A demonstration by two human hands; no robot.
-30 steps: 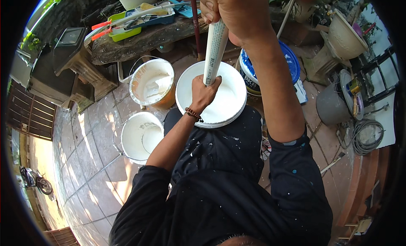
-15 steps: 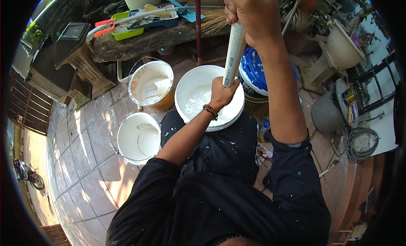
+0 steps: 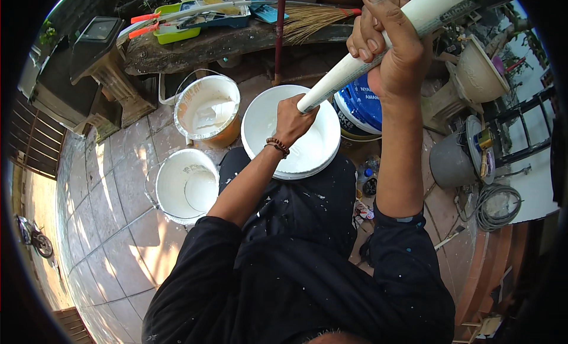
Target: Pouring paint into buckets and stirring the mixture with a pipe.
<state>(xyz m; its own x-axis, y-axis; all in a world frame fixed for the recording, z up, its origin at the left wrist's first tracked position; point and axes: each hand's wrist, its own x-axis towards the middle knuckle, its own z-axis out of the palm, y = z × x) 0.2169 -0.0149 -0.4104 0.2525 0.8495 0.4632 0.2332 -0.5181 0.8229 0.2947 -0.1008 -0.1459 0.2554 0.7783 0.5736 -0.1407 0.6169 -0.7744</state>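
A white plastic pipe [image 3: 340, 79] slants from the bucket in front of me up to the upper right. My left hand [image 3: 294, 120], with a beaded bracelet at the wrist, is closed round its lower end, over the bucket's opening. Higher up, my right hand [image 3: 397, 45] grips the same pipe, fingers wrapped round it. The white bucket [image 3: 260, 116] stands against my knees with white paint [image 3: 307, 150] inside. Whether the pipe's lower end reaches into the paint is hidden behind my left hand.
Left of it stand a paint-stained bucket [image 3: 228, 131] and a white bucket [image 3: 168, 193]. A blue-lidded paint pail [image 3: 362, 104] is close on the right. Beyond are a wooden bench [image 3: 160, 59] with trays, a broom [image 3: 313, 21], a grey bucket [image 3: 447, 160] and a coiled hose [image 3: 498, 207].
The pipe has tipped from nearly upright to a strong slant toward the right. My right hand has moved right with it; my left hand has shifted slightly left.
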